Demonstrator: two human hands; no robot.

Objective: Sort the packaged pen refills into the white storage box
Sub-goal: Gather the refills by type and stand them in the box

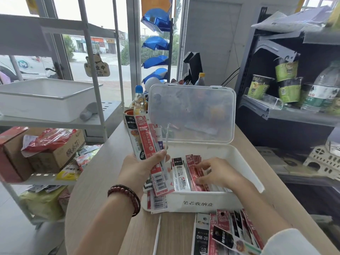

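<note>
A white storage box [244, 162] stands on the wooden table with its clear lid [191, 113] raised at the back. My left hand [139, 168] grips a fanned bunch of red, white and black refill packs [145, 142] at the box's left edge. My right hand [217, 173] reaches inside the box, fingertips resting on red refill packs [193, 172] lying next to a black-and-white pack [181, 173]. More refill packs [228, 234] lie in a loose pile on the table in front of the box. A few packs [156, 201] stick out under the box's left front corner.
A thin white stick [157, 234] lies on the table [103, 181] near the front. Bottles [139, 102] stand behind the lid. A white rack with a tray [46, 96] and cartons [46, 153] is at left. Dark shelves with noodle cups [288, 85] are at right.
</note>
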